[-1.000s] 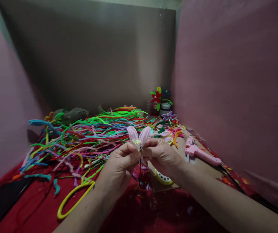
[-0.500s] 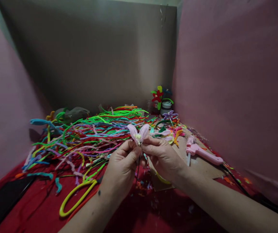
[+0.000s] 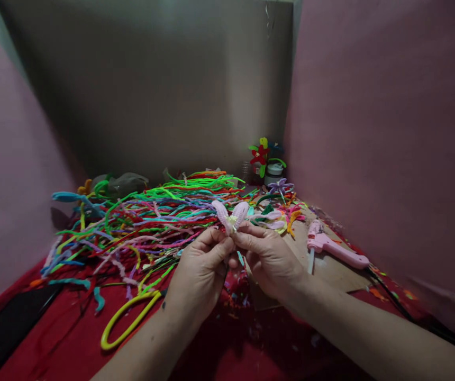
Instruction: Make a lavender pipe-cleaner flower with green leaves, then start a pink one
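Note:
Both hands meet in the middle of the view around a small pink pipe-cleaner flower (image 3: 230,214) with two upright petals and a pale yellow centre. My left hand (image 3: 201,270) pinches the flower's base from the left, fingers closed. My right hand (image 3: 267,256) pinches it from the right, fingers closed too. A thin dark stem hangs down between the hands, mostly hidden. Behind the flower spreads a big heap of coloured pipe cleaners (image 3: 148,217).
A pink glue gun (image 3: 336,248) lies on brown cardboard (image 3: 330,267) at the right, its black cord trailing right. Yellow-handled scissors (image 3: 126,320) lie on the red cloth (image 3: 53,338). Finished flowers (image 3: 261,153) stand in a jar at the back. Pink walls close both sides.
Both hands with the flower have shifted slightly right and up. The fingers have pinched closer round the flower's base, and the view has drifted a little.

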A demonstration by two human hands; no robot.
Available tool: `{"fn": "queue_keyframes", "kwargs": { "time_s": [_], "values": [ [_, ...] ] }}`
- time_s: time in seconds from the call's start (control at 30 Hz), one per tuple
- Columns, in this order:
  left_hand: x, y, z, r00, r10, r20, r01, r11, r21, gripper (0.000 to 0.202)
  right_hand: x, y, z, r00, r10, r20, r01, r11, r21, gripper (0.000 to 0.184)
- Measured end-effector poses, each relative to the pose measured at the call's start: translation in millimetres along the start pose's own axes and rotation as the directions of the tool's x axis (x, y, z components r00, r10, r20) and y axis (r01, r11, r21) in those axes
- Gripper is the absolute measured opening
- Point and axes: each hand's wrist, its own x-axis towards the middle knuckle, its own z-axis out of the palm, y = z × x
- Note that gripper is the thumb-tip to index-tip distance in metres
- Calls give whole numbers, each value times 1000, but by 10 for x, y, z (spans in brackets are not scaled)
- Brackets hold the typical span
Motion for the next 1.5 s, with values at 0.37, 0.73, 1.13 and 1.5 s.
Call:
{"fn": "queue_keyframes", "kwargs": {
  "time_s": [0.37,0.73,1.13,1.5],
  "values": [
    [5,-23,5,972,202,-119,-180,969,168,16,-8,17,27,998,-28,-50,31,998,53,11],
    [27,-61,-81,978,203,-35,-168,885,435,15,6,86,-8,994,-75,-76,78,996,31,6],
    [-47,-18,51,945,324,-52,-284,887,363,6,-5,94,23,996,-68,-63,73,995,68,9],
    [3,-11,11,938,342,-53,-315,908,277,6,2,57,-23,996,-93,12,92,995,41,3]
  ]
}}
